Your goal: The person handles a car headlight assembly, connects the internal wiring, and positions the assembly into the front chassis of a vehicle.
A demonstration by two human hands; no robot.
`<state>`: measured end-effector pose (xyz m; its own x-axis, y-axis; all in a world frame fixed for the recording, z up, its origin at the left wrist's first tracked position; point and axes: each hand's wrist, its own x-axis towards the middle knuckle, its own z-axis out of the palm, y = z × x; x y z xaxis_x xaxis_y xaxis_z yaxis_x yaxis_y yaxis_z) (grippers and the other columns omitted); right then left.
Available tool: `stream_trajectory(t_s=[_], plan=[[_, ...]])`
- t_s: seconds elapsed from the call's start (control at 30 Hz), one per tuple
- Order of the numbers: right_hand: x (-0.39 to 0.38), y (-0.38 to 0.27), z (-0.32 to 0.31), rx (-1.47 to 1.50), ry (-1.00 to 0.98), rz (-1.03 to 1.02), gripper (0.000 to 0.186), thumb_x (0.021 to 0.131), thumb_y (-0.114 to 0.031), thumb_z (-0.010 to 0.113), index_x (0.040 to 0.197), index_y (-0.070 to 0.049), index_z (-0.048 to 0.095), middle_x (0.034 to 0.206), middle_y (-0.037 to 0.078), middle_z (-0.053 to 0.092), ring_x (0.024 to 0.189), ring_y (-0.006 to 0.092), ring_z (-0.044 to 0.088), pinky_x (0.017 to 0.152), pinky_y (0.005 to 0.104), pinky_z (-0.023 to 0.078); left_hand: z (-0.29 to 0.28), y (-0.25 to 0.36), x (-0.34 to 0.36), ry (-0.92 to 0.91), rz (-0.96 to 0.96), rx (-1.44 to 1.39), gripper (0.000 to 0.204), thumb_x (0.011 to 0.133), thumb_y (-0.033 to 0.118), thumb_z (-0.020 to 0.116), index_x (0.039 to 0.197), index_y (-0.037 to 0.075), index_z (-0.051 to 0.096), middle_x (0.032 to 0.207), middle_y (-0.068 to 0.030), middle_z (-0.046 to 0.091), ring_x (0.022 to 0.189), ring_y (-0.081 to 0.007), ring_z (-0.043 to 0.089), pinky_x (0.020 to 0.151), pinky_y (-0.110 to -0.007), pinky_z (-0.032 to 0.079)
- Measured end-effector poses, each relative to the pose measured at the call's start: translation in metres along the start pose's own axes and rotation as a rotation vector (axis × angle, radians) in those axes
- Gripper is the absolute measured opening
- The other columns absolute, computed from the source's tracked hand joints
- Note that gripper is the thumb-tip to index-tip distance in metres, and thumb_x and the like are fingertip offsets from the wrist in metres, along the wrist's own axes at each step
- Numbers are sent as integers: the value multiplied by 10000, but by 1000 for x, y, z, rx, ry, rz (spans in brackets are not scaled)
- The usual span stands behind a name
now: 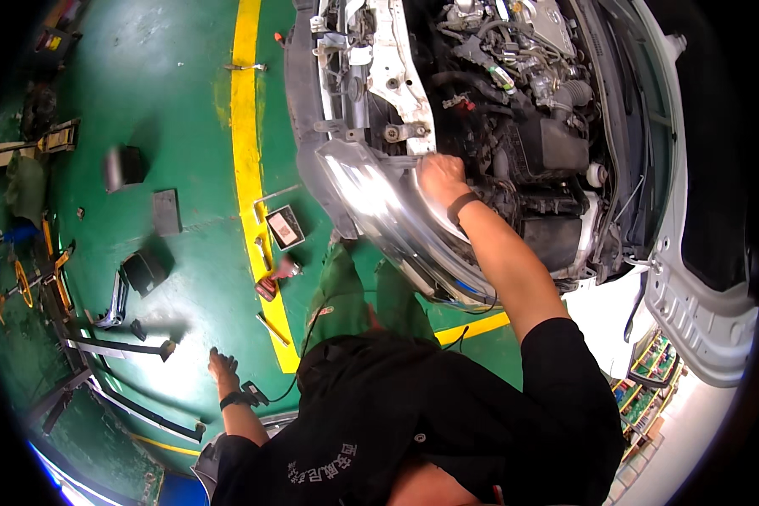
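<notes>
Beneath the right hand (443, 177) – fingers curled, contents indeterminable – lies one car headlight (388, 211). The left hand (223, 371), fingers parted and free of any object, hangs well apart; ahead of it, one red power tool (267, 289) and one rectangular box (285, 228) occupy the floor (202, 278).

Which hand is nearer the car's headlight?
Right. The right hand is at the engine-side edge of the headlight; the left hand is out to the person's left, well apart from it.
</notes>
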<state>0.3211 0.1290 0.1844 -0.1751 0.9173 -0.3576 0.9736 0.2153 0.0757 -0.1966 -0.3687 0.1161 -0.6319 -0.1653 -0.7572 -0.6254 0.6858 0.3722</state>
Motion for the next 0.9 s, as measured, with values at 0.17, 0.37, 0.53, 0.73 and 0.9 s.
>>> stream_trajectory(t_s=[0.17,0.37,0.53,0.73,0.9], plan=[[11,-14,-11,80,-103,134,511,1006,-400,404,897,-57,767,929,171,738,896,352,717,780,446,555,-29,-23,3,-10,-46,-124,517,921,411,604,1175,-37,564,1109,-175,598,967,-339,640,803,-446,544],[13,3,11,-23,74,-59,287,912,-207,512,890,-92,774,927,157,743,894,326,725,749,409,564,-3,8,-32,-32,109,-103,653,899,460,616,1298,-47,523,1213,-187,580,1022,-352,629,866,-458,531],[13,-6,6,-54,13,-81,327,961,-284,513,865,-102,768,930,128,746,894,279,730,735,409,558,-11,21,-36,-4,112,-132,502,892,455,618,1073,-11,564,1004,-125,570,947,-311,633,824,-455,540],[11,-3,20,61,53,23,355,982,-319,506,878,-92,758,945,142,746,896,304,726,746,440,548,-13,11,-34,5,85,-134,501,892,437,616,1083,-24,560,1021,-136,572,936,-312,630,810,-454,543],[4,-1,28,-50,320,-138,181,880,-106,505,937,-52,669,928,148,700,914,330,665,844,457,476,-6,6,-45,45,31,-126,548,901,430,604,1158,-52,554,1100,-166,576,981,-328,621,839,-457,536]])
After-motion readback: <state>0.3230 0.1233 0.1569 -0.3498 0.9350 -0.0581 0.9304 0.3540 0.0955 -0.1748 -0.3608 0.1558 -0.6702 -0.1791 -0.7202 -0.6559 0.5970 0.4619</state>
